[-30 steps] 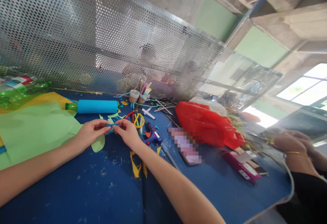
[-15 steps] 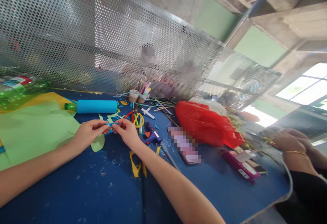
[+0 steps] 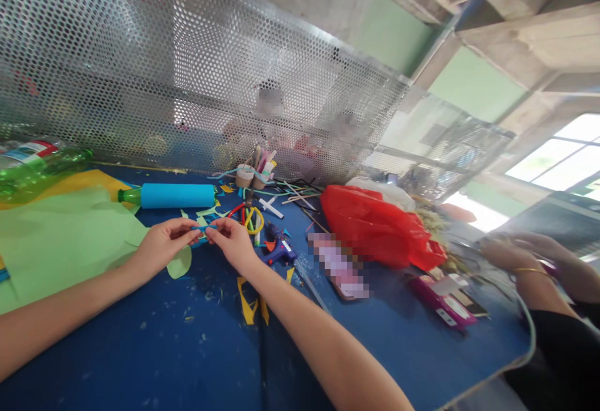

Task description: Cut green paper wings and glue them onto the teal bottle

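Note:
A small blue piece [image 3: 203,228] is pinched between the fingertips of my left hand [image 3: 164,245] and my right hand [image 3: 233,245]; both hands are closed on it, close together over the blue table [image 3: 197,348]. Behind them lies a green bottle wrapped in blue paper [image 3: 178,195]. Light green paper [image 3: 70,236] spreads beside my left hand, with a round green cutout [image 3: 179,263] just below it. Scissors with yellow and red handles [image 3: 254,220] and a blue glue gun [image 3: 281,250] lie right of my right hand.
Cups with sticks [image 3: 244,175] stand by the perforated metal screen [image 3: 225,74]. A red plastic bag [image 3: 375,223], a phone [image 3: 340,267] and a purple packet [image 3: 440,305] lie to the right. Green bottles [image 3: 47,167] lie far left. Another person's hands [image 3: 529,267] are at the right edge.
The other person's hands at the right have shifted slightly left. My hands and the blue piece have hardly moved.

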Available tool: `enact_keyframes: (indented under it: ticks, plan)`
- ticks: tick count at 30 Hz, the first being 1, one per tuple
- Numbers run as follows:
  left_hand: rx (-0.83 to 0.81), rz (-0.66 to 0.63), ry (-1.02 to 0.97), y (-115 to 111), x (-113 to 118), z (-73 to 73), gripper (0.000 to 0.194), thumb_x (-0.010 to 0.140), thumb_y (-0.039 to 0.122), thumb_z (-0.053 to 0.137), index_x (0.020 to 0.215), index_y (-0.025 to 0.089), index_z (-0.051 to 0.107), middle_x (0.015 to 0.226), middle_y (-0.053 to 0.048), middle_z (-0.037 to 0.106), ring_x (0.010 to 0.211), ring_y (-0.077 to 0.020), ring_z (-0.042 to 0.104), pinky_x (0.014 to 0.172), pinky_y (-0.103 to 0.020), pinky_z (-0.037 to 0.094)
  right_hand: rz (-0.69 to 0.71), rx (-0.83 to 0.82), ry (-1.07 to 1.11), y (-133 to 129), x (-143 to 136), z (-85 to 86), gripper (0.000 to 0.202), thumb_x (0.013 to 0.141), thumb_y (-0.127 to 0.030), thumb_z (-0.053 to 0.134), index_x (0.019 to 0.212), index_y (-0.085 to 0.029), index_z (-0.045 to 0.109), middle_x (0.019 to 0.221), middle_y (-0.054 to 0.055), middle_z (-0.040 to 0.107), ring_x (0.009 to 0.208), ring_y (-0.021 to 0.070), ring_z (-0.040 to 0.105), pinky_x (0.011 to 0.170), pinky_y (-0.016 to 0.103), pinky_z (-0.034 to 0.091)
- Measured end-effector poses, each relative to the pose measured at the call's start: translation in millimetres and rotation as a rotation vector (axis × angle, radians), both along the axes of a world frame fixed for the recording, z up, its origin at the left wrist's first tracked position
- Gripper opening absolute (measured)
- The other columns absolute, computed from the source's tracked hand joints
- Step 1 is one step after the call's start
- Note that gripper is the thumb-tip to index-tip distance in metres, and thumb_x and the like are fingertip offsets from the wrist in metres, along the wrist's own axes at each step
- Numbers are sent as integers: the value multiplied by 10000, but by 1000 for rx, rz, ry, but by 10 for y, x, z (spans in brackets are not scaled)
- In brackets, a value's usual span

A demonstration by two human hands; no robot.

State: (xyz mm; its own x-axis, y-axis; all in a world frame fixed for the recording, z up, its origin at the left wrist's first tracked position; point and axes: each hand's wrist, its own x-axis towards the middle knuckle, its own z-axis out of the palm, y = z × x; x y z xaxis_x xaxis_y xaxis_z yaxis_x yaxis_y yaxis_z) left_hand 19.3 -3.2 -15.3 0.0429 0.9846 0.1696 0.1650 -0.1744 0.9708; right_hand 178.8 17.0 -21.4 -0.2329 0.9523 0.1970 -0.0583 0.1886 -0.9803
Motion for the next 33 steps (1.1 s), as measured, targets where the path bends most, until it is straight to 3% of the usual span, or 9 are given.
enact_keyframes:
  ticks: [11,21,29,33]
  plan:
    - [-7,37,-27,-45,22,91,326,608,449,681,777,173,639,690,-29,694,661,-195,658,671,-308,542,28,-59,42,-4,-6,19,273,618,-407,686,722,-178,581,561,-42,561,522,103,525,582,248,440]
    - [15,8,-43,-18,5,9,333,627,450,686,807,176,628,759,-44,709,741,-212,671,760,-356,536,74,-144,120,-21,-13,52,371,565,-483,717,712,-168,587,566,-35,582,541,100,541,581,237,458]
    - [6,11,-7,-83,41,132,317,624,477,685,708,177,623,667,-32,689,657,-191,656,663,-308,543,27,-73,76,-19,-10,35,348,590,-469,705,724,-179,568,570,-46,573,538,94,537,590,236,458]
    - [12,-1,37,-76,31,118,299,650,466,666,706,176,618,660,-24,681,646,-176,647,660,-288,531,36,-51,72,-22,-10,20,313,618,-438,695,738,-181,564,567,-49,566,537,95,537,590,235,458]
